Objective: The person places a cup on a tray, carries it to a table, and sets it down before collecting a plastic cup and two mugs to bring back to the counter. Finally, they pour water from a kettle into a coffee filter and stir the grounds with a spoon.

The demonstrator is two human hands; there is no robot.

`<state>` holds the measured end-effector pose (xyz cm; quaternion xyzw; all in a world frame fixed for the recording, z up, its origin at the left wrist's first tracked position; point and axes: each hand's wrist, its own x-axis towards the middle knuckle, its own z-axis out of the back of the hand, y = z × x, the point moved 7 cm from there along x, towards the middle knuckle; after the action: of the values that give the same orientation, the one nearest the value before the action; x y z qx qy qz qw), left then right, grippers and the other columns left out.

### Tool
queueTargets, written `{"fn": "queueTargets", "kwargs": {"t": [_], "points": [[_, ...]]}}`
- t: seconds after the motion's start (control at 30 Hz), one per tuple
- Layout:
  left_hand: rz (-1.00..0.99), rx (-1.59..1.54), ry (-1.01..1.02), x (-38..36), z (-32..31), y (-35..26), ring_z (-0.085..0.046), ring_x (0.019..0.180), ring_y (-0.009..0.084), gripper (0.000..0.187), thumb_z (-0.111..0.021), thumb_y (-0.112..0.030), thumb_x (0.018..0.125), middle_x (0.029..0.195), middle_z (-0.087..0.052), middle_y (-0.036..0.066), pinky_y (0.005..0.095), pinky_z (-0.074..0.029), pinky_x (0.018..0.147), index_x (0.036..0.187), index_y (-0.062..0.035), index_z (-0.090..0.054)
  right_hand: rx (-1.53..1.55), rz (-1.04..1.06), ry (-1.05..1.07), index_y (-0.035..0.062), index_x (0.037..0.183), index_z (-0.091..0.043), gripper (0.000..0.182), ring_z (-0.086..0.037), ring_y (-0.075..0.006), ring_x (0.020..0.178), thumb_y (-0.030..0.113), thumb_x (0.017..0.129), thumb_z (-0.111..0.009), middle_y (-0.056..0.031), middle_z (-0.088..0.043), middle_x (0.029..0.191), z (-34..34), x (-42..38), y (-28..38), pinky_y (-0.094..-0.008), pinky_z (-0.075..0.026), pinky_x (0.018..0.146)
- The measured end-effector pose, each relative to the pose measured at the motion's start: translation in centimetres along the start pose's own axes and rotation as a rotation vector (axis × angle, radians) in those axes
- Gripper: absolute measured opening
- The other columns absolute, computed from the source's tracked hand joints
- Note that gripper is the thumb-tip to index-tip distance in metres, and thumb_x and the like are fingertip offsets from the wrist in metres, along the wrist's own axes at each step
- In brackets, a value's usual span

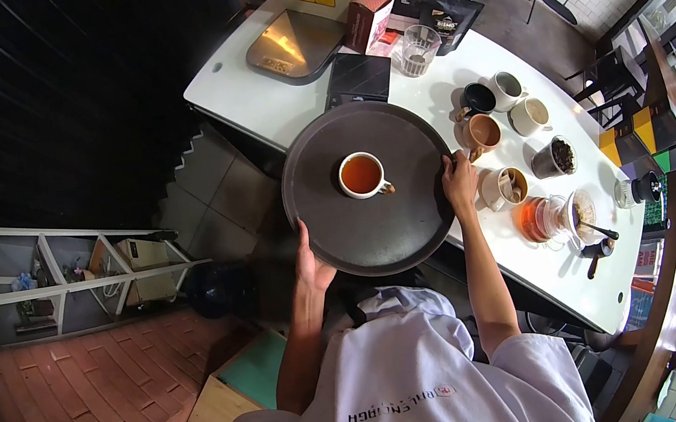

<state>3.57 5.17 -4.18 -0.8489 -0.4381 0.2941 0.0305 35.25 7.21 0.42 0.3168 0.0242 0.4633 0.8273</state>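
Observation:
Both hands carry a round dark brown serving tray (378, 235), held level in front of my body. My left hand (309, 267) grips its lower left rim, with the fingers mostly hidden underneath. On the right rim, my right hand (459, 182) is closed around the edge, thumb side up. A white cup (362, 190) full of reddish-brown tea stands upright near the tray's middle, its handle pointing to the lower right. Close to my right hand, on the white table, stand a brown mug (481, 133) and a pale cup (503, 189).
The white table (443, 90) bears several more mugs, a glass of dark beans or leaves (553, 157), a glass server of amber tea (540, 219), a clear cup (418, 50) and a metal tray (295, 45). At left stands a white metal rack (58, 298) above a brick ledge (89, 378).

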Motion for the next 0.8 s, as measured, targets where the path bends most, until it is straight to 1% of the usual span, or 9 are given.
{"fn": "queueTargets", "kwargs": {"t": [0.07,0.2,0.33,0.4,0.47,0.6,0.63,0.7,0.8], "points": [[-0.007,-0.028,0.000,-0.1,-0.1,-0.2,-0.046,0.125,0.0256,0.054,-0.041,-0.045,0.098,0.138,-0.049,0.009,0.0429,-0.035,0.107,0.136,-0.0059,-0.045,0.008,0.003,-0.010,0.0006,0.085,-0.052,0.019,-0.059,-0.0474,0.076,0.018,0.088,-0.060,-0.0262,-0.061,0.075,0.0,0.0,0.0,-0.0545,-0.043,0.064],[0.003,-0.022,-0.034,-0.3,-0.2,-0.3,-0.047,0.125,0.0255,0.053,-0.041,-0.043,0.099,0.137,-0.050,0.009,0.0426,-0.035,0.107,0.135,-0.0054,-0.046,0.045,-0.005,-0.011,0.0004,0.084,-0.053,0.019,-0.059,-0.0473,0.076,0.017,0.088,-0.060,-0.0259,-0.061,0.074,0.2,0.0,-0.1,-0.0543,-0.043,0.064],[0.009,-0.024,-0.005,-0.4,-0.1,-0.5,-0.045,0.126,0.0252,0.054,-0.039,-0.043,0.100,0.138,-0.048,0.010,0.0414,-0.034,0.107,0.138,-0.0045,-0.042,0.087,-0.018,-0.004,-0.0004,0.084,-0.054,0.019,-0.059,-0.0471,0.076,0.017,0.088,-0.060,-0.0254,-0.061,0.074,0.5,0.1,0.3,-0.0539,-0.043,0.065],[0.002,-0.033,0.003,-0.6,-0.1,-0.7,-0.046,0.126,0.0254,0.054,-0.039,-0.043,0.100,0.138,-0.049,0.010,0.0414,-0.034,0.107,0.137,-0.0045,-0.043,0.100,-0.059,0.009,-0.0024,0.086,-0.059,0.024,-0.061,-0.0458,0.078,0.021,0.089,-0.062,-0.0258,-0.063,0.078,0.7,0.1,0.4,-0.0492,-0.045,0.066],[-0.013,-0.061,0.045,-0.9,-0.2,-0.9,-0.046,0.126,0.0252,0.054,-0.039,-0.043,0.100,0.138,-0.049,0.010,0.0412,-0.035,0.107,0.137,-0.0047,-0.043,0.101,-0.049,0.011,-0.0026,0.086,-0.059,0.024,-0.061,-0.0451,0.078,0.021,0.089,-0.062,-0.0255,-0.063,0.077,1.1,0.2,0.8,-0.0483,-0.046,0.066],[-0.038,-0.074,0.040,-1.8,-0.1,-1.6,-0.047,0.125,0.0246,0.053,-0.040,-0.042,0.099,0.137,-0.050,0.009,0.0411,-0.036,0.106,0.136,-0.0050,-0.044,0.149,-0.010,-0.021,-0.0036,0.086,-0.060,0.023,-0.063,-0.0419,0.073,0.020,0.089,-0.063,-0.0245,-0.063,0.075,2.1,0.0,2.4,-0.0449,-0.047,0.064],[-0.045,-0.075,0.031,-2.0,0.1,-1.8,-0.048,0.124,0.0243,0.052,-0.041,-0.042,0.099,0.136,-0.050,0.009,0.0407,-0.036,0.106,0.136,-0.0051,-0.045,0.148,-0.007,-0.018,-0.0036,0.086,-0.060,0.023,-0.063,-0.0419,0.073,0.020,0.089,-0.063,-0.0245,-0.063,0.075,2.4,-0.1,2.9,-0.0449,-0.047,0.064],[-0.056,-0.077,0.023,-2.5,0.5,-2.3,-0.048,0.123,0.0240,0.051,-0.041,-0.041,0.099,0.136,-0.051,0.008,0.0403,-0.037,0.105,0.135,-0.0052,-0.045,0.192,-0.039,0.059,-0.0036,0.087,-0.058,0.019,-0.061,-0.0454,0.078,0.015,0.088,-0.060,-0.0274,-0.062,0.077,2.4,-0.2,3.8,-0.0487,-0.046,0.067],[-0.092,-0.077,0.002,-3.5,1.0,-3.2,-0.049,0.122,0.0237,0.049,-0.042,-0.040,0.100,0.134,-0.052,0.008,0.0396,-0.038,0.104,0.134,-0.0050,-0.046,0.202,-0.016,0.060,-0.0042,0.087,-0.058,0.019,-0.062,-0.0457,0.079,0.014,0.088,-0.061,-0.0286,-0.063,0.079,2.2,-0.6,4.9,-0.0481,-0.046,0.068]]}}
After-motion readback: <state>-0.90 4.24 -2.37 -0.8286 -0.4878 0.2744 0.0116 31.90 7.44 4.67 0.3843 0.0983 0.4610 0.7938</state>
